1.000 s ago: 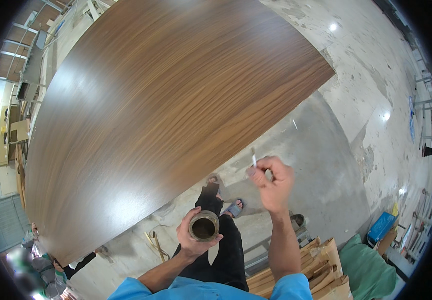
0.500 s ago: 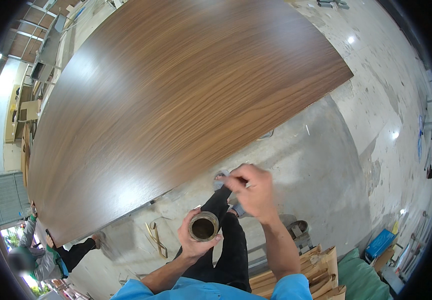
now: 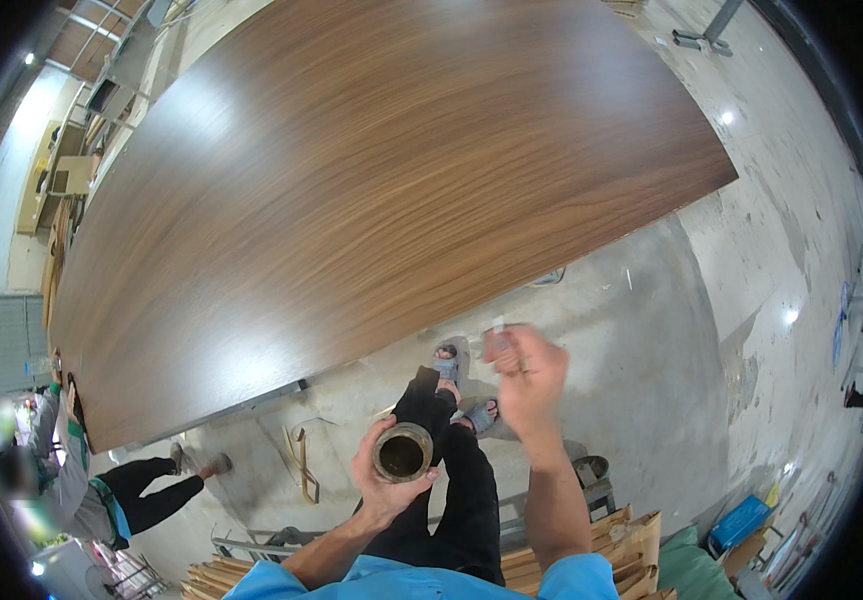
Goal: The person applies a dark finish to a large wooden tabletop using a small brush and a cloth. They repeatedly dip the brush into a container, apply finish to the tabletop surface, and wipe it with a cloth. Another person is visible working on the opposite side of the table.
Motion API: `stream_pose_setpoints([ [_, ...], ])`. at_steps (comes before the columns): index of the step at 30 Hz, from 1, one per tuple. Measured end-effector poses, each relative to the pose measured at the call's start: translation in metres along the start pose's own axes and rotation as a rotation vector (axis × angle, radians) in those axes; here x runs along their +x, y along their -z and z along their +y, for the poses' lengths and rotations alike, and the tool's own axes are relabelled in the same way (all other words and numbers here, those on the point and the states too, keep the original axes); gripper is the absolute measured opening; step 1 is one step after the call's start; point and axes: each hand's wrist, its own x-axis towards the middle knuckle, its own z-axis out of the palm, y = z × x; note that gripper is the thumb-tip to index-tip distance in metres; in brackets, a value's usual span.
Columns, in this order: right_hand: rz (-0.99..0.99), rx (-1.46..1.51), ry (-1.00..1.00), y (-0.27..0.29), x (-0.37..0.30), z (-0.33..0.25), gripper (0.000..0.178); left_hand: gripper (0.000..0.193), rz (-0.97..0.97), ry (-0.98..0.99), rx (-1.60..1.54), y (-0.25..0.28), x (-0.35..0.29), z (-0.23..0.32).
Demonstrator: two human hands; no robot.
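My left hand (image 3: 380, 490) is wrapped round an open glass jar (image 3: 404, 453), held upright in front of my body. A dark, brownish content shows inside it; its kind cannot be told. My right hand (image 3: 532, 365) is raised ahead and to the right of the jar, fingers closed and smeared by motion. A small pale thing shows at its fingertips, too blurred to name. Beyond both hands lies a large brown wood-grain board (image 3: 402, 190), its near edge running up to the right. Neither hand touches the board.
At the far left a co-worker (image 3: 92, 495) in a grey-green top stands by the board's end. A bent yellowish strip (image 3: 302, 465) lies on the floor. Behind me are wooden pieces (image 3: 627, 550), a green sack (image 3: 692, 565) and a blue box (image 3: 740, 523).
My right hand has moved a little to the right, away from the jar. The jar stays in my left hand. My view has shifted, and the co-worker's legs show more fully.
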Motion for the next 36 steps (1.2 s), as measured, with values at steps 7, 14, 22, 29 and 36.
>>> stream_pose_setpoints([
  [7,-0.164,-0.211,0.134,-0.035,-0.019,-0.006,0.010,0.087,0.106,0.068,0.000,0.020,-0.027,-0.011],
  [14,0.113,-0.068,-0.073,-0.046,-0.021,-0.005,0.017,0.086,0.166,0.050,0.017,0.040,-0.033,-0.019],
  [22,0.029,-0.109,-0.009,-0.081,-0.047,-0.010,0.017,0.085,0.203,0.028,-0.029,0.075,-0.040,-0.021],
  [29,-0.142,-0.218,0.185,-0.149,-0.085,-0.012,0.015,0.085,0.275,0.036,-0.080,0.116,-0.053,-0.034],
  [36,0.018,-0.134,0.032,-0.186,-0.113,-0.015,0.019,0.085,0.267,-0.043,-0.007,0.165,-0.069,-0.049],
])
